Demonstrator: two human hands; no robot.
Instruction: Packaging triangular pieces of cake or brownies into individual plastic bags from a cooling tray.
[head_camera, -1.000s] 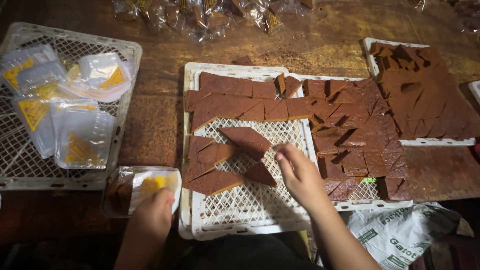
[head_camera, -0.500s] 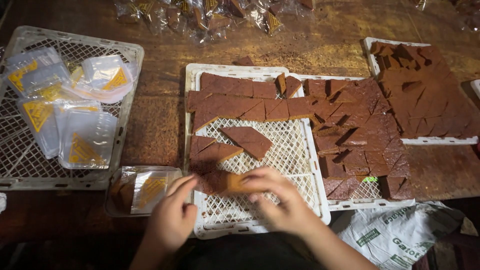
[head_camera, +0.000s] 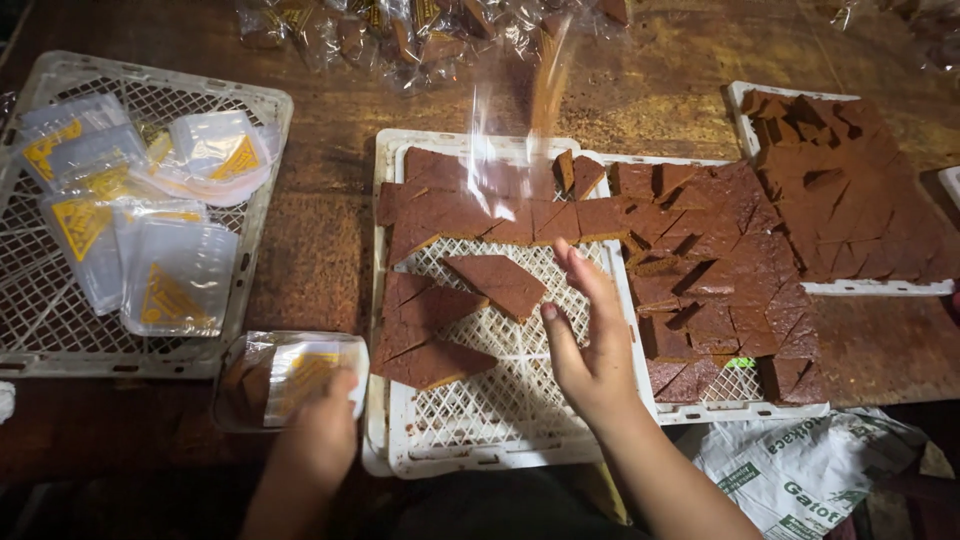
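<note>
Head view: right hand is hanging open over the middle tray, fingers spread, gripping nothing. A blurred clear packet with a brown slab is flying at 12 o'clock toward the packet pile. Left hand is pressing on the bag stack at 8 o'clock; grip unclear. Risk: packet could overshoot or land on the loose slabs, since it's airborne and uncontrolled. Versus half a second ago: both hands were bagging a slab together at 6 o'clock; now they've separated.
</note>
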